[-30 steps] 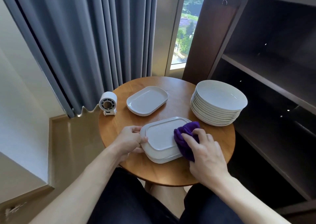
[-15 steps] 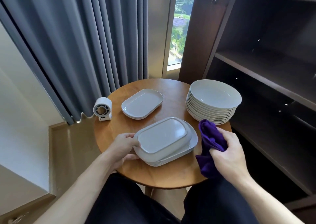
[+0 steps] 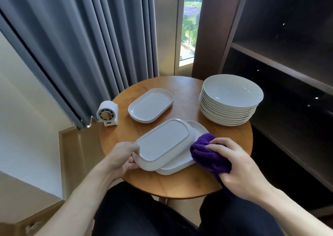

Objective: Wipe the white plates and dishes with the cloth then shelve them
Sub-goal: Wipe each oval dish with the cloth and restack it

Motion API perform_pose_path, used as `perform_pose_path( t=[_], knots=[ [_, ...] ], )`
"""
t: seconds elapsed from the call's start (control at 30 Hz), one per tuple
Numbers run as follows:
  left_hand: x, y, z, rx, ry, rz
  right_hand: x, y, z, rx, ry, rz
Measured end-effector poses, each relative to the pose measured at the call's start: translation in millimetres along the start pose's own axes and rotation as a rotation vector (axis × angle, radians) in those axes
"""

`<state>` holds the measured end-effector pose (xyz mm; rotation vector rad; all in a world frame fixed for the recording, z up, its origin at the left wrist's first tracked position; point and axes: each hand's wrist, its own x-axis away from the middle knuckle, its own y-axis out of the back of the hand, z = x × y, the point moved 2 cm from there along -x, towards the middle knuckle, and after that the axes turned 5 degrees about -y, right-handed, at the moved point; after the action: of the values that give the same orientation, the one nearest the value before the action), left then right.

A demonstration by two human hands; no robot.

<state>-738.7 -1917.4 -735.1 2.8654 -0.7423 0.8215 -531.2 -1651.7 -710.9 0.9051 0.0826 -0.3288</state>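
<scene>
An upside-down white oblong dish (image 3: 163, 143) lies tilted on a low stack of like dishes (image 3: 196, 130) near the round table's front. My left hand (image 3: 122, 159) grips that dish at its left end. My right hand (image 3: 239, 169) holds a bunched purple cloth (image 3: 207, 152) against the right side of the stack. Two more oblong dishes (image 3: 150, 105) sit stacked at the back left. A tall pile of round white plates (image 3: 230, 98) stands at the back right.
A small white fan (image 3: 108, 113) stands on the wooden table's (image 3: 180, 183) left edge. Dark wooden shelves (image 3: 281, 60) rise at the right, close to the plates. Grey curtains and a window lie behind. My legs are under the table's near edge.
The top dish was flipped bottom-up and tilted on the stack by my left hand. My right hand swung off to the right with the cloth, then came back to the stack's right side.
</scene>
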Motion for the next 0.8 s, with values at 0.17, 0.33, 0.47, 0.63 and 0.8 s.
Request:
perform_pose_path(
  t=[0.17, 0.33, 0.47, 0.63, 0.8],
  knots=[
    [2, 8, -5, 0.118, -0.005, 0.02, -9, 3, -10, -0.154, -0.09, -0.057],
    [9, 7, -14, 0.217, -0.127, -0.005, -7, -7, -7, -0.1, -0.076, -0.032],
    [20, 6, -30, 0.209, -0.326, -0.048, -8, -6, -6, -0.092, -0.091, -0.022],
    [31, -6, -56, -0.192, -0.68, -0.123, -9, -6, -6, -0.098, -0.101, 0.006],
    [1, -22, -79, -0.985, -0.944, -0.352, -9, -7, -6, -0.098, -0.1, 0.012]
  ],
)
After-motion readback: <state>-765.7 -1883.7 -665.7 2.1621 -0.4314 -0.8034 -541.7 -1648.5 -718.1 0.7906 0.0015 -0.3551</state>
